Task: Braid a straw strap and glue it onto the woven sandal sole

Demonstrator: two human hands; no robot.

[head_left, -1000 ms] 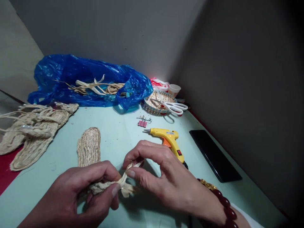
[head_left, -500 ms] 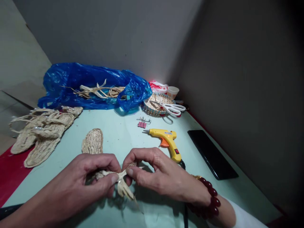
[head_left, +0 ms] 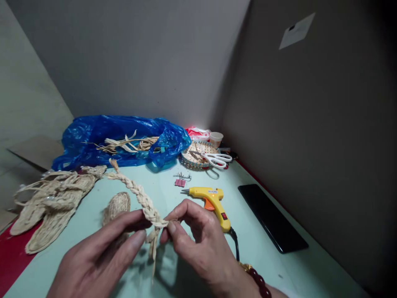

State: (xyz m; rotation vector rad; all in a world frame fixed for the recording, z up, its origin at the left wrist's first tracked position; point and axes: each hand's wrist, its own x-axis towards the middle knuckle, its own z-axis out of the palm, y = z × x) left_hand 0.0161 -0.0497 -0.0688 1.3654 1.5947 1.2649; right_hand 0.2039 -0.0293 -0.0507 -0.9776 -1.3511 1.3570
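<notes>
Braid (head_left: 143,198) slants up, end strand (head_left: 163,224) pinched in right hand (head_left: 201,244), likely for tension; left hand (head_left: 101,250) spread beside it, contact unclear.

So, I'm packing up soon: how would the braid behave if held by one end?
The braid likely bends but keeps some shape, curving beyond the left hand and right hand. It's probably light, being plaited strips; its loose tails may snag.

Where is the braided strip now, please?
In the head view, the braided strip is just left of centre, its near end pinched by the right hand and its far end pointing toward the blue bag.
</notes>
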